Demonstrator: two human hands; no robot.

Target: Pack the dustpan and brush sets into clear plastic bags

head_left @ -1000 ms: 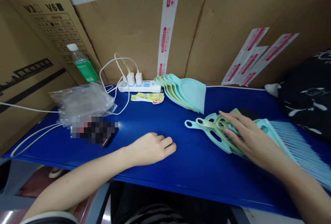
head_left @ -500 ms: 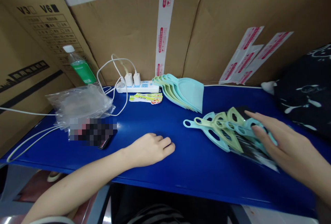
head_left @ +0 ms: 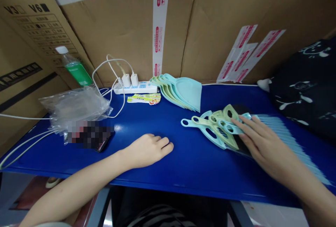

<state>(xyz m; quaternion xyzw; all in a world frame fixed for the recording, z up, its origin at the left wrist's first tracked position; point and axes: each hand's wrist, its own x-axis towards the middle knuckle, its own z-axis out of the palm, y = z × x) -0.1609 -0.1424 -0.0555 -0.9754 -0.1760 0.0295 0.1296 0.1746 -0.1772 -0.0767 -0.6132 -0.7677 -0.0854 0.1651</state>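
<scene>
Small hand brushes lie overlapped on the right of the table, with light blue and pale green handles fanned to the left. My right hand (head_left: 267, 146) rests over the top light blue brush (head_left: 291, 136), fingers stretched flat across its head. That brush's blue bristles spread out to the right under my hand and wrist. Below it show a pale green brush (head_left: 233, 143) and a light blue brush (head_left: 207, 130). My left hand (head_left: 148, 150) lies on the tabletop, fingers curled, with nothing seen in it. Behind the brushes is a stack of light blue and pale green dustpans (head_left: 189, 92).
On the blue table (head_left: 168, 178) a power strip (head_left: 144, 87) holds white chargers and cables. Printed labels (head_left: 144, 98) lie before it. Leftward are plastic bags (head_left: 76, 106), a phone (head_left: 105, 141) and a bottle (head_left: 78, 73). Cardboard (head_left: 126, 27) walls the back; a black patterned cloth (head_left: 304, 87) stands right.
The top light blue brush, blurred under my right hand before, now lies still on the pile with its bristles spread rightward. My fingers have straightened over it. My left hand has stayed put.
</scene>
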